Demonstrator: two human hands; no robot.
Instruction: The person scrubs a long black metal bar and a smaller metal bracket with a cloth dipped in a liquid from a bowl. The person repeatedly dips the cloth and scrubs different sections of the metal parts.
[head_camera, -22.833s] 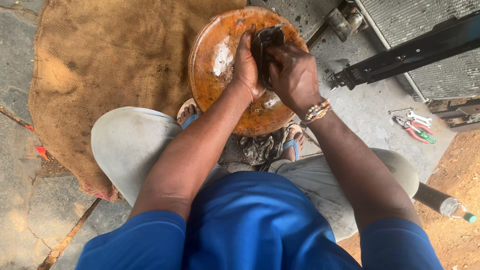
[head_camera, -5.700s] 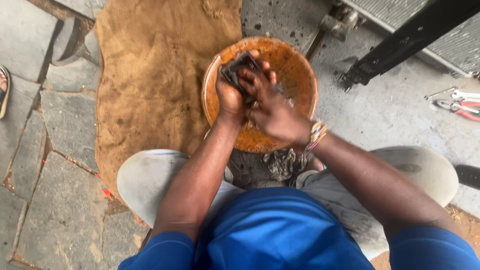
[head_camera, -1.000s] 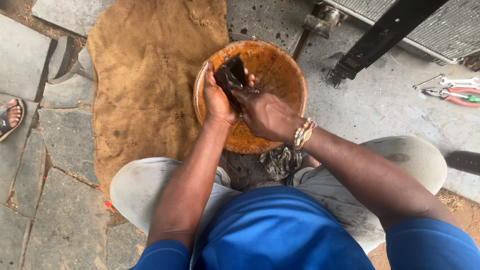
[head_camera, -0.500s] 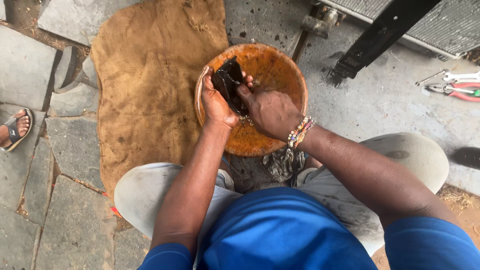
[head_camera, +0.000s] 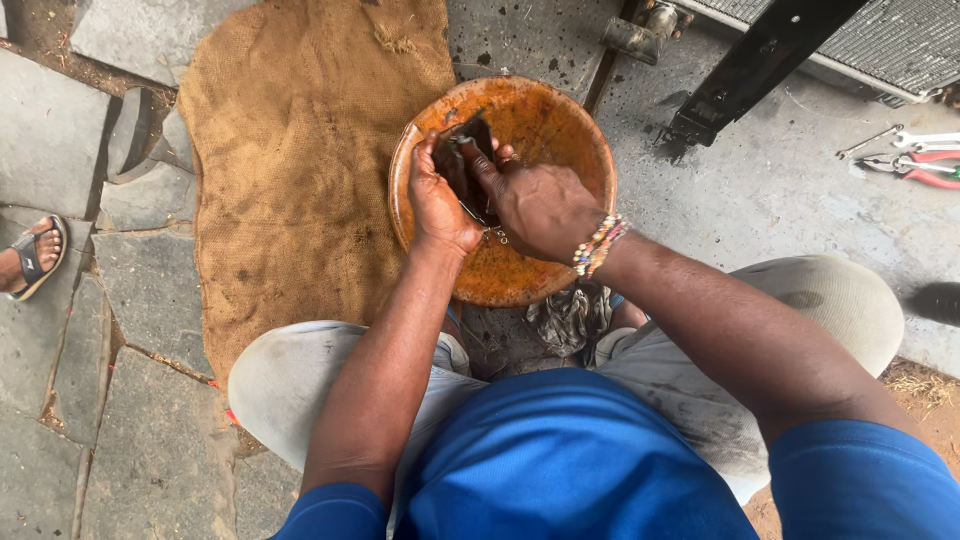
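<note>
One orange bowl (head_camera: 560, 120), one burlap sack (head_camera: 300, 150), one sandalled foot (head_camera: 30, 260) (someone else's), two hands.

Your bowl (head_camera: 560, 120) is rusty orange, mottled with brown stains, and the part (head_camera: 470, 160) in it is black. Your beaded bracelet (head_camera: 598, 245) mixes yellow, pink, white and blue. Your shirt (head_camera: 560, 460) is plain bright blue, your trousers (head_camera: 290, 385) pale grey with dark smudges. At 10 o'clock from the bowl, the sacking (head_camera: 300, 150) is tan with a coarse weave. At 3 o'clock, the pliers (head_camera: 925, 170) have red and green handles. The sandal (head_camera: 35, 260) at 9 o'clock is black.
</note>
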